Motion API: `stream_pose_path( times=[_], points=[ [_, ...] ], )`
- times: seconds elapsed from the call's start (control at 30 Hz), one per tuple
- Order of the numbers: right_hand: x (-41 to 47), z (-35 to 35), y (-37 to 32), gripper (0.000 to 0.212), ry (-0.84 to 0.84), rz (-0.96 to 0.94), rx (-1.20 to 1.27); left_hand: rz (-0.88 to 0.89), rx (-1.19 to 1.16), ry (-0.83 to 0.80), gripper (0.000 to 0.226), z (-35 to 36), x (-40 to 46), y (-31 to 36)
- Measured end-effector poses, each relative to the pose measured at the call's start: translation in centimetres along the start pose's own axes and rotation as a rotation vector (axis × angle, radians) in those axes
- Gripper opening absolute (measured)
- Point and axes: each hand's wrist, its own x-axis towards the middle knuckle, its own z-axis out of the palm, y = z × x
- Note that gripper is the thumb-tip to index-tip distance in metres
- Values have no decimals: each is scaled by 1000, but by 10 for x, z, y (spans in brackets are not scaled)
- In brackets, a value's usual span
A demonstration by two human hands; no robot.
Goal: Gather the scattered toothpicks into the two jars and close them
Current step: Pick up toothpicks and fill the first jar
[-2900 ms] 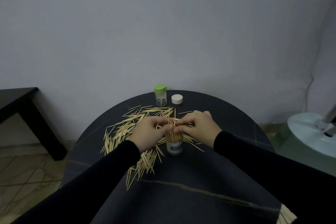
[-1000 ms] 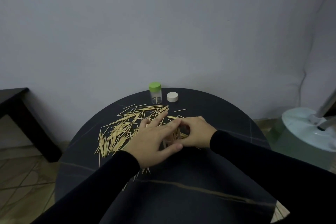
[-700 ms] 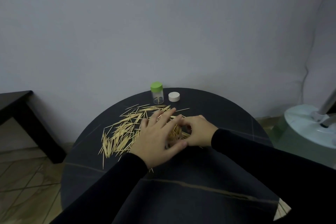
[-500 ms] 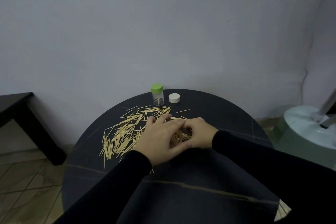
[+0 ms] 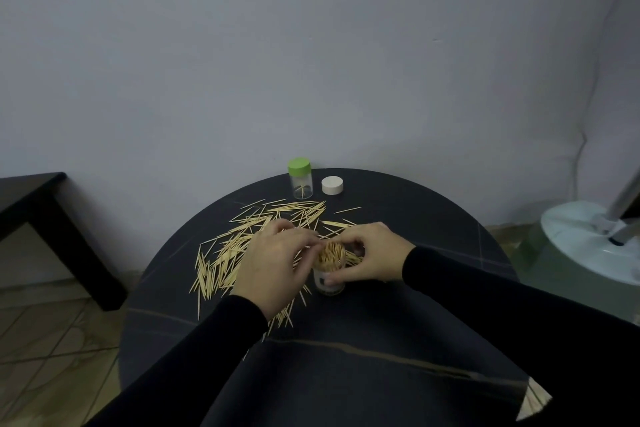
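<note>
Both hands at upright jar, toothpicks vertical inside.

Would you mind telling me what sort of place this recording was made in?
Probably a room in a home: a small round dark table against a plain wall, tiled floor, and a white fan-like base alongside.

Single head view looks forward and down, near the round table

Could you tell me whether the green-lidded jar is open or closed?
Closed: the green lid sits on the jar.
</note>
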Motion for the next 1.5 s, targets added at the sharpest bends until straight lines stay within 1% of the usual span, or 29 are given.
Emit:
stream_pose_path(
  times=[0.1, 0.2, 0.23, 0.3, 0.37, 0.43, 0.47, 0.53, 0.57, 0.6, 0.67, 0.7, 0.73, 0.77, 0.8, 0.83, 0.87, 0.93, 1.0, 1.07, 1.13, 1.2, 1.3, 1.43, 1.5],
  points=[
    [0, 0, 0, 52, -2, 0, 13, 5, 21, -62, 43, 1, -1, -3],
    [-1, 0, 0, 50, -3, -10, 8, -22, -45, -70, 49, -5, -1, 0],
    [-2, 0, 0, 47, 4, -16, 9, 4, -41, -113, 52, -7, -1, 2],
    [-3, 0, 0, 35, 15, -28, 7, 65, 22, -287, 59, -10, -3, 7],
    [-3, 0, 0, 26, 9, -39, -2, 39, 54, -449, 54, -11, -3, 9],
    [-2, 0, -1, 24, 1, -49, -14, -2, 13, -514, 52, -12, -4, 7],
    [-1, 0, -1, 29, -10, -45, -16, -16, -20, -520, 54, -14, -5, 7],
    [-2, 0, 0, 54, -49, -23, -36, -61, -98, -499, 60, -23, -6, 7],
    [-2, 1, 0, 63, -60, -20, -35, -88, -123, -461, 60, -27, -7, 6],
    [-3, 1, 1, 65, -50, -25, -10, -111, -124, -407, 57, -32, -7, 6],
    [-2, 2, 3, 64, 50, -4, 46, -153, -53, -293, 46, -37, -7, 3],
    [0, 1, 4, 63, 101, 41, 8, -198, 5, -292, 44, -39, -8, 0],
    [3, -1, 4, 58, 129, 98, -103, -275, 60, -350, 47, -40, -10, -4],
    [5, -4, 4, 53, 123, 162, -273, -363, 103, -442, 57, -40, -11, -5],
    [7, -7, 3, 53, 80, 237, -446, -451, 118, -549, 70, -39, -14, -7],
    [8, -8, 1, 58, 17, 319, -582, -525, 124, -640, 81, -37, -16, -6],
    [9, -9, -3, 63, -47, 393, -669, -582, 143, -707, 87, -36, -19, -5],
    [9, -7, -10, 65, -127, 485, -722, -637, 236, -758, 83, -34, -22, -1],
    [9, -1, -14, 56, -168, 488, -757, -640, 335, -767, 76, -31, -25, 2],
    [10, 2, -18, 45, -166, 456, -770, -638, 366, -807, 75, -26, -27, 1],
    [10, 3, -18, 36, -129, 428, -748, -638, 350, -831, 70, -21, -27, -1],
    [12, 4, -13, 31, -77, 412, -719, -629, 312, -795, 59, -19, -26, 0],
    [15, 3, -4, 25, -34, 412, -664, -583, 304, -731, 51, -18, -24, 2],
    [17, 4, 2, 26, -33, 396, -636, -524, 301, -667, 39, -15, -20, -1],
    [16, 6, 1, 32, -9, 375, -635, -516, 296, -640, 35, -14, -17, -4]
  ],
)
